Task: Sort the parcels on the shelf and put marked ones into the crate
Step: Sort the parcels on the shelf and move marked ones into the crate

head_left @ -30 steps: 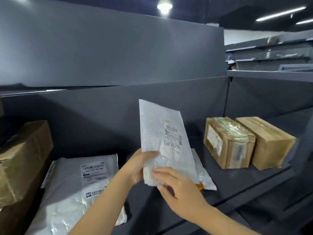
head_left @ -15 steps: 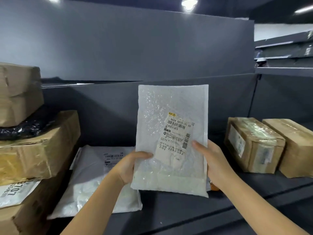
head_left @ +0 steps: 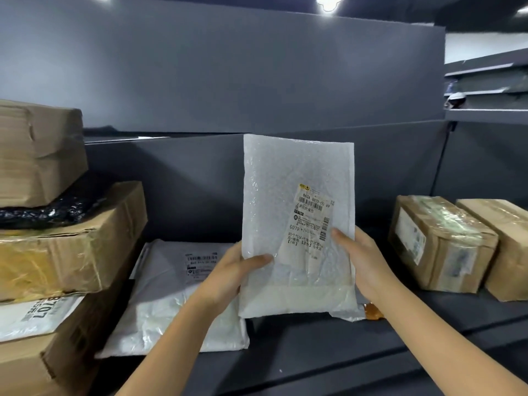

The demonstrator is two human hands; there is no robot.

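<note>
I hold a white bubble mailer (head_left: 288, 195) upright above the dark grey shelf (head_left: 314, 347), its shipping label facing me. My left hand (head_left: 237, 272) grips its lower left edge, thumb on the front. My right hand (head_left: 363, 261) grips its right edge, thumb resting by the label. Behind the mailer's bottom corner lies another white bag with an orange bit (head_left: 371, 311), mostly hidden. A white poly parcel (head_left: 171, 295) with a label lies flat on the shelf to the left. No crate is in view.
Stacked cardboard boxes (head_left: 65, 241) with a black bag (head_left: 48, 210) between them fill the left side. Two taped brown boxes (head_left: 440, 241) (head_left: 508, 244) stand on the shelf at right. A grey back panel (head_left: 200, 181) rises behind; more shelving (head_left: 485, 112) sits far right.
The mailer turned from edge-on to label facing me. My right hand shifted from its lower front to its right edge. The view swung left, bringing the stacked boxes in.
</note>
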